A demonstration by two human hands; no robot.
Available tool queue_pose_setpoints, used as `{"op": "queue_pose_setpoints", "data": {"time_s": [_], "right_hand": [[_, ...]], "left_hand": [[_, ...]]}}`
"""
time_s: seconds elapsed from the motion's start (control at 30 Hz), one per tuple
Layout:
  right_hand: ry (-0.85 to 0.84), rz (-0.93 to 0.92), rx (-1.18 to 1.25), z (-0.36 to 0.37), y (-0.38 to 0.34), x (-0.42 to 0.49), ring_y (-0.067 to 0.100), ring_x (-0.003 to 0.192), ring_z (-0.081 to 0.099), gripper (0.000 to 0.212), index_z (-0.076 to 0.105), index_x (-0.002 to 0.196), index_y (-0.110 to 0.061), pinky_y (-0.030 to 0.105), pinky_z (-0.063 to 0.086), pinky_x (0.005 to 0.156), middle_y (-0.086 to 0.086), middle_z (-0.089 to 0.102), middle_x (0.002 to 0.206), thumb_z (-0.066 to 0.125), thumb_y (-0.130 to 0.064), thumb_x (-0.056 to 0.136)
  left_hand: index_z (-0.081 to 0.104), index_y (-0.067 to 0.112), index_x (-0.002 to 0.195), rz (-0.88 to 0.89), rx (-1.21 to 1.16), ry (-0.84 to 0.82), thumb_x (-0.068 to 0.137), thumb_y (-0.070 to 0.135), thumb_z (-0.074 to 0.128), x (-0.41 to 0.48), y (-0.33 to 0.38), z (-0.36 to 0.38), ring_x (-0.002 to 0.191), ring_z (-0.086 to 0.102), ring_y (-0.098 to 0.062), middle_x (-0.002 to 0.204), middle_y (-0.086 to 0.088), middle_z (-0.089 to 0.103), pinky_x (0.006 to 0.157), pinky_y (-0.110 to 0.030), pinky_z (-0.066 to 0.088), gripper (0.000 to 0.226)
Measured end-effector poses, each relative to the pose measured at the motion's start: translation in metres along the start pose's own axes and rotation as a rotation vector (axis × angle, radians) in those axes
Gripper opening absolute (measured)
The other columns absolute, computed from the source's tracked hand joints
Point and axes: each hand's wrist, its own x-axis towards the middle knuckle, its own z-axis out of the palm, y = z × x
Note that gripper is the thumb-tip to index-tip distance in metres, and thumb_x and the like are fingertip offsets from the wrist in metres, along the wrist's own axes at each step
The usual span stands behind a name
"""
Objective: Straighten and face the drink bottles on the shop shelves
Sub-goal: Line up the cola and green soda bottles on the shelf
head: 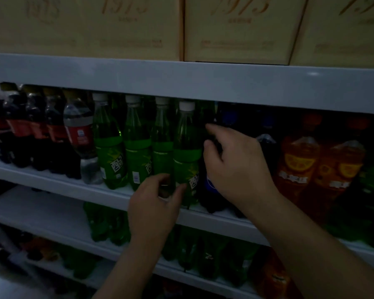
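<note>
Setting: dim shop shelving, seen from the person's head, looking slightly down.
Shelf: pale, holding one row of upright drink bottles that runs left to right.
Cola bottles: far left of the row, dark with red labels, packed close together.
Clear bottle: red label, standing between the cola and the green bottles.
Green bottles: four with white caps, side by side in the middle of the row, labels not all turned the same way.
Dark bottle: blue label, just right of the fourth green one and touching it.
Orange bottles: right of the dark bottle, with fruit-slice labels.
Right hand: grasping the dark bottle's upper body, fingers and thumb curled round it, forearm coming in from the lower right.
Left hand: low at the shelf's front edge, fingers curled at the foot of the third green bottle, thumb tip against the fourth. Too dark to tell whether it actually has hold of either.
Boxes: tan cartons with printed numerals, lined up on the shelf above.
Lower shelves: more green bottles and blurred, dark goods further down.
</note>
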Motion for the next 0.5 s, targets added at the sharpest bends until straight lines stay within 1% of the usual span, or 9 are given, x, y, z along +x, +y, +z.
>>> {"op": "queue_pose_setpoints", "data": {"time_s": [0.03,0.07,0.13,0.17,0.23,0.3,0.33,0.4,0.5], "right_hand": [[-0.049,0.027,0.021,0.003,-0.003,0.007,0.015,0.1,0.059,0.038,0.051,0.132,-0.009,0.02,0.043,0.086,0.005,0.062,0.116,0.045,-0.023,0.097],[-0.09,0.044,0.03,0.006,-0.005,0.013,0.014,0.089,0.06,0.035,0.051,0.129,-0.009,0.023,0.046,0.078,0.004,0.063,0.105,0.043,-0.024,0.098],[-0.13,0.071,0.03,0.012,-0.01,0.024,0.011,0.068,0.055,0.023,0.055,0.109,-0.009,0.026,0.044,0.058,0.002,0.058,0.083,0.043,-0.025,0.098],[-0.15,0.112,0.055,0.014,-0.012,0.03,0.012,0.065,0.056,0.021,0.053,0.102,-0.009,0.028,0.046,0.057,0.004,0.058,0.079,0.044,-0.027,0.097],[-0.206,0.225,0.133,0.02,-0.016,0.042,0.021,0.07,0.062,0.024,0.051,0.101,-0.009,0.039,0.055,0.065,0.009,0.061,0.084,0.047,-0.032,0.096],[-0.212,0.285,0.108,0.025,-0.022,0.05,0.028,0.078,0.064,0.024,0.051,0.102,-0.008,0.051,0.053,0.075,0.012,0.062,0.091,0.05,-0.031,0.095],[-0.193,0.286,0.077,0.028,-0.026,0.052,0.029,0.079,0.064,0.023,0.051,0.102,-0.007,0.052,0.053,0.076,0.012,0.062,0.092,0.051,-0.03,0.095],[-0.15,0.26,-0.001,0.033,-0.03,0.052,0.024,0.074,0.063,0.024,0.054,0.096,-0.006,0.043,0.054,0.07,0.01,0.062,0.087,0.053,-0.029,0.094],[-0.085,0.247,-0.187,0.041,-0.032,0.054,0.014,0.06,0.054,0.029,0.051,0.076,-0.009,0.032,0.045,0.052,0.003,0.054,0.071,0.051,-0.031,0.095]], "left_hand": [[0.067,0.016,0.103,-0.05,0.002,-0.029,0.069,0.044,0.08,-0.002,-0.001,0.005,0.077,0.06,-0.006,0.089,0.005,0.066,0.066,-0.023,0.049,0.046],[0.066,0.017,0.106,-0.086,-0.004,-0.056,0.066,0.049,0.081,-0.004,0.0,0.01,0.081,0.06,-0.008,0.091,0.006,0.065,0.068,-0.026,0.05,0.053],[0.062,0.016,0.109,-0.121,-0.02,-0.072,0.063,0.052,0.081,-0.009,0.002,0.021,0.085,0.059,-0.01,0.095,0.005,0.063,0.07,-0.027,0.05,0.062],[0.061,0.014,0.111,-0.123,-0.029,-0.063,0.063,0.05,0.081,-0.01,0.002,0.025,0.087,0.058,-0.01,0.097,0.004,0.061,0.07,-0.025,0.048,0.064],[0.059,0.013,0.115,-0.127,-0.043,-0.054,0.065,0.044,0.083,-0.01,0.0,0.03,0.091,0.057,-0.011,0.099,0.003,0.06,0.073,-0.022,0.044,0.064],[0.058,0.012,0.121,-0.123,-0.06,-0.069,0.068,0.04,0.082,-0.008,-0.004,0.033,0.097,0.056,-0.012,0.105,0.001,0.061,0.078,-0.025,0.046,0.064],[0.057,0.012,0.123,-0.12,-0.074,-0.088,0.071,0.039,0.081,-0.006,-0.008,0.033,0.101,0.056,-0.013,0.109,-0.001,0.061,0.081,-0.027,0.047,0.064],[0.057,0.013,0.125,-0.097,-0.082,-0.131,0.075,0.041,0.077,-0.003,-0.015,0.032,0.103,0.058,-0.015,0.113,-0.002,0.062,0.083,-0.028,0.048,0.061],[0.065,0.017,0.111,0.021,0.005,-0.162,0.074,0.046,0.076,0.001,-0.026,0.026,0.083,0.066,-0.013,0.098,0.002,0.068,0.065,-0.022,0.049,0.048]]}}
